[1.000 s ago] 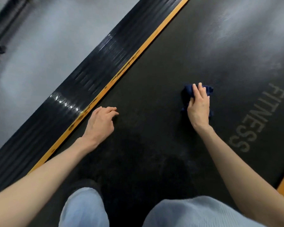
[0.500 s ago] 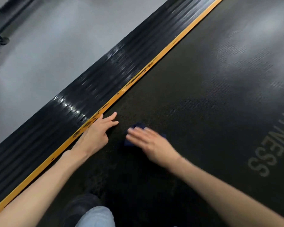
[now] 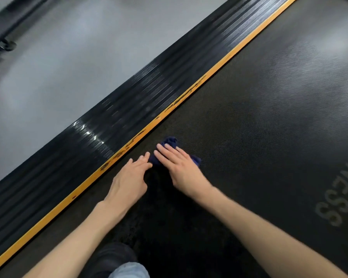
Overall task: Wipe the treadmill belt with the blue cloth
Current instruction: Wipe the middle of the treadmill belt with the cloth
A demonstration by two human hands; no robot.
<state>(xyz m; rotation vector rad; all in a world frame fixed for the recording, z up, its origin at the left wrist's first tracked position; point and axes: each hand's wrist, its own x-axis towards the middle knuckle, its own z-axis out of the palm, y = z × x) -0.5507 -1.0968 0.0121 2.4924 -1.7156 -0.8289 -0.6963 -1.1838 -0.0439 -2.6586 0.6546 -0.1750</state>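
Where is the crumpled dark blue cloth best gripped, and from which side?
Probably the bunched folds of the crumpled dark blue cloth poking out past the right hand, pinched from above on the far side. They stand up off the black treadmill belt; the rest lies flat under that hand's straight fingers.

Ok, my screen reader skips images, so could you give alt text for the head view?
A right hand presses a blue cloth flat on a black treadmill belt, near its yellow edge stripe. The left hand rests open on the belt beside it.
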